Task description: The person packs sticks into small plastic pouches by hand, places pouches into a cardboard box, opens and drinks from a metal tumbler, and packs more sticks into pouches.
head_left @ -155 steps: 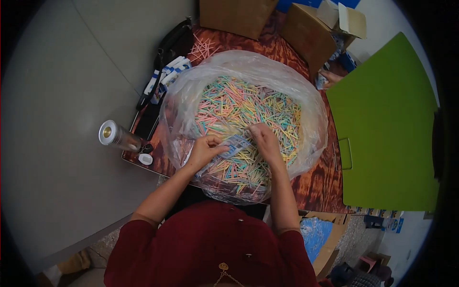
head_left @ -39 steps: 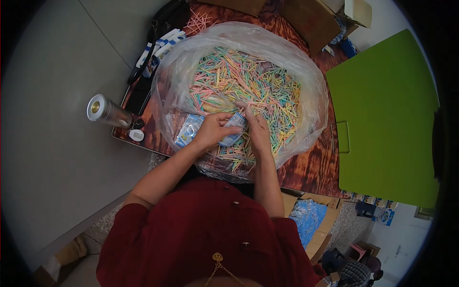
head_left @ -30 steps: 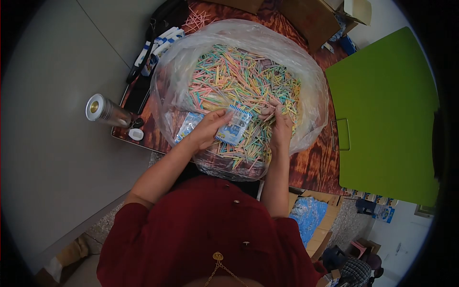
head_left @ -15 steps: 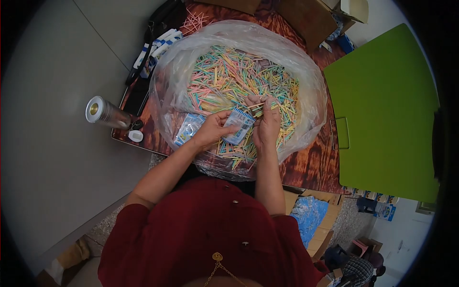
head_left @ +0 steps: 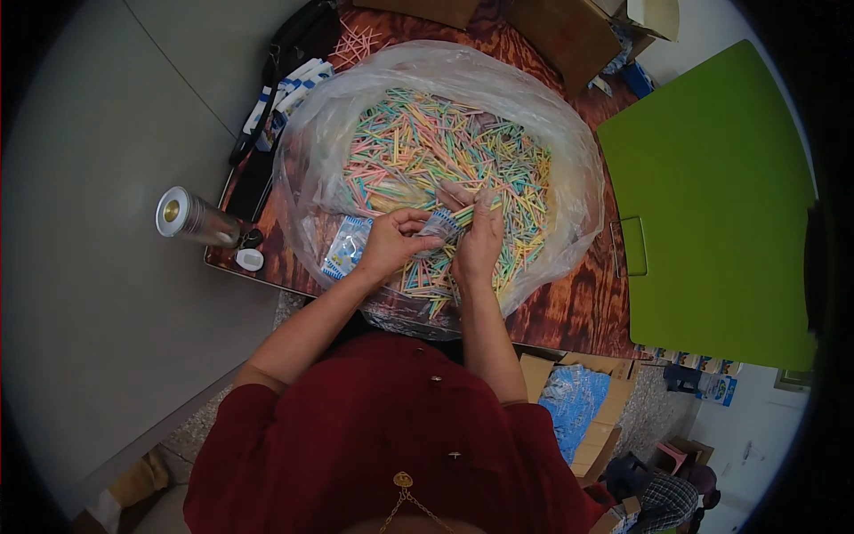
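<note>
A large clear plastic bag (head_left: 574,200), rolled open, holds a heap of thin pastel-coloured sticks (head_left: 427,133) in pink, yellow and green. Over its near side, my left hand (head_left: 390,246) pinches a small clear packet (head_left: 438,227) with blue-and-white edging. Several sticks lie in the fingers of my right hand (head_left: 479,242), their ends at the packet's mouth. Whether the ends are inside it, I cannot tell. Another blue-edged packet (head_left: 345,247) lies left of my left hand, on the bag's near left side.
A metal flask (head_left: 197,219) and a small white device (head_left: 250,260) are at the table's left edge. Pink sticks (head_left: 356,43) and cardboard boxes (head_left: 569,40) stand at the back. A green board (head_left: 712,214) is on the right. Behind, a person (head_left: 667,498) is partly visible.
My right hand has moved left, bringing the sticks up to the packet. The packet has turned from facing the camera to a narrower, tilted view between both hands.
</note>
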